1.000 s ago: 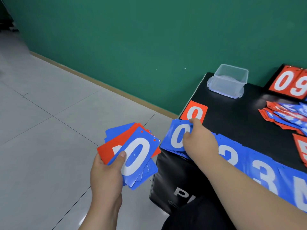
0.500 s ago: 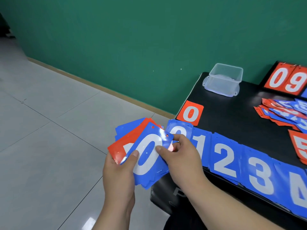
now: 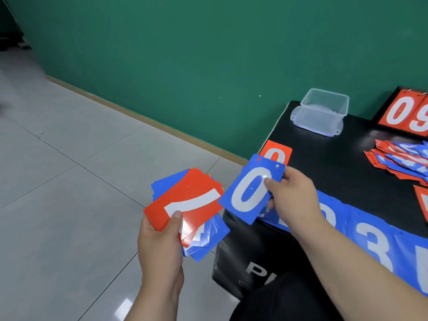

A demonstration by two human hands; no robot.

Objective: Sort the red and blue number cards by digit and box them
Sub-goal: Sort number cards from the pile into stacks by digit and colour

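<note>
My left hand [image 3: 159, 249] grips a fanned stack of cards [image 3: 190, 205] over the floor, a red card with a white 7 on top and blue ones beneath. My right hand [image 3: 291, 195] pinches a single blue 0 card [image 3: 247, 191] by its right edge, held in the air beside the black table's left corner. Behind it a red 0 card [image 3: 275, 151] lies on the table. A row of blue number cards [image 3: 370, 235] runs along the table's near edge, partly hidden by my right arm. A clear plastic box [image 3: 322, 112] stands at the back.
The black table [image 3: 328, 163] carries a loose heap of red and blue cards [image 3: 403, 161] at the right and a scoreboard showing red 0 and 9 [image 3: 407, 112] at the back right. Grey tiled floor [image 3: 69, 181] lies left, with a green wall behind.
My right hand came from the table to the stack, took the blue 0 card off its top and carried it right. A red 7 now tops the stack in my left hand.
</note>
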